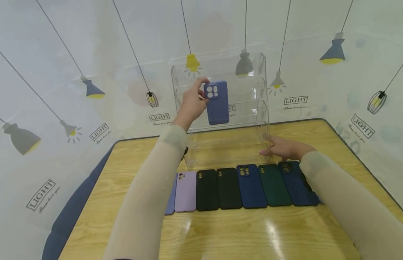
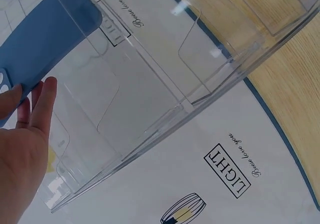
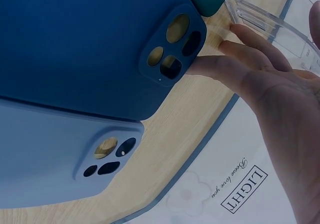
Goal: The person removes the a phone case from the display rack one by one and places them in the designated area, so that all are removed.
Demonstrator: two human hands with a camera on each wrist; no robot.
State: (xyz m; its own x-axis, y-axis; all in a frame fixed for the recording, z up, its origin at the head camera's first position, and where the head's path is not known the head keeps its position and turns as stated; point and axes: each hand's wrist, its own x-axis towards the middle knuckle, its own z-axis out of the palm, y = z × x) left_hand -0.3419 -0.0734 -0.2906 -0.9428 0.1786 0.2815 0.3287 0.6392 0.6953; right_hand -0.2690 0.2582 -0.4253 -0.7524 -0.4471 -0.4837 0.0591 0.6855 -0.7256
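Note:
My left hand pinches a blue-violet phone case by its camera end, fingers and thumb at its left edge. It holds the case upright in front of a clear acrylic tiered display rack. In the left wrist view, the case is partly seen through the rack's clear panels, with thumb and fingers on its edge. My right hand is at the rack's lower right side, fingers extended beside the clear panel; whether they press on it is hard to tell. In the right wrist view, the hand is just beyond a dark blue case.
Flat on the wood-grain table lies a row of phone cases, among them a lilac case, a black case and a green case. A light blue case lies by the dark blue one. Lamp-printed wall stands behind.

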